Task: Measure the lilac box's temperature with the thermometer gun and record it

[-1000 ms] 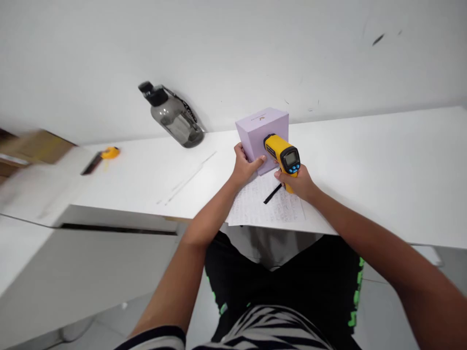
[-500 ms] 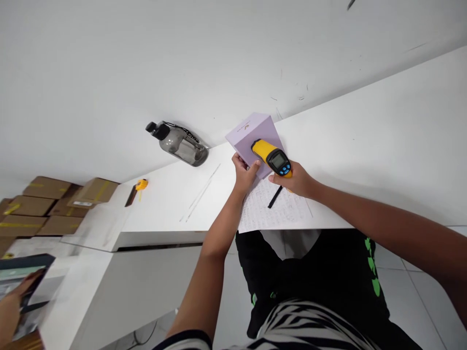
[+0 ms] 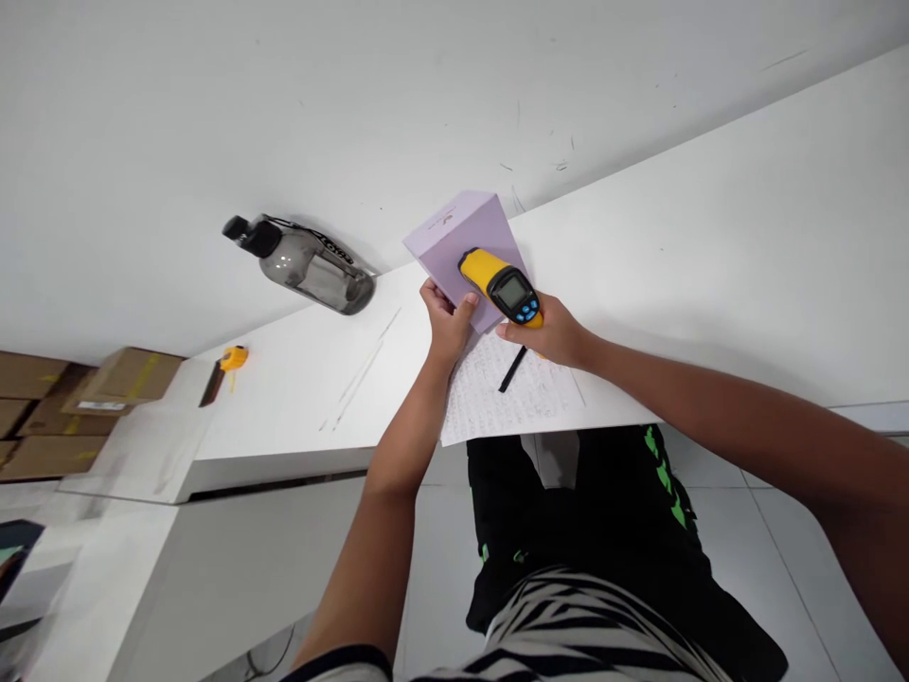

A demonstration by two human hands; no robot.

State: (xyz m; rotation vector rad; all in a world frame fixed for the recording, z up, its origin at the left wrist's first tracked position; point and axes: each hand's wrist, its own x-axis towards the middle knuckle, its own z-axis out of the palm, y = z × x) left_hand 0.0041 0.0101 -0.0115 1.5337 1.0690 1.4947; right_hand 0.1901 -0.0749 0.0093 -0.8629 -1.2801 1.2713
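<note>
Left hand pinches a pale lilac, smooth-faced rectangular box by its lower left edge, centre of the smooth white table; right hand is wrapped around the grip of a yellow-and-black pistol-shaped meter, nose at the box's near face (contact cannot be confirmed). Risk: a forward push could scuff or tip the box should the left pinch slacken; a dropping right hand could knock the slim black pen off the thin, handwritten white paper. Meter casing appears hard, moulded plastic.
</note>
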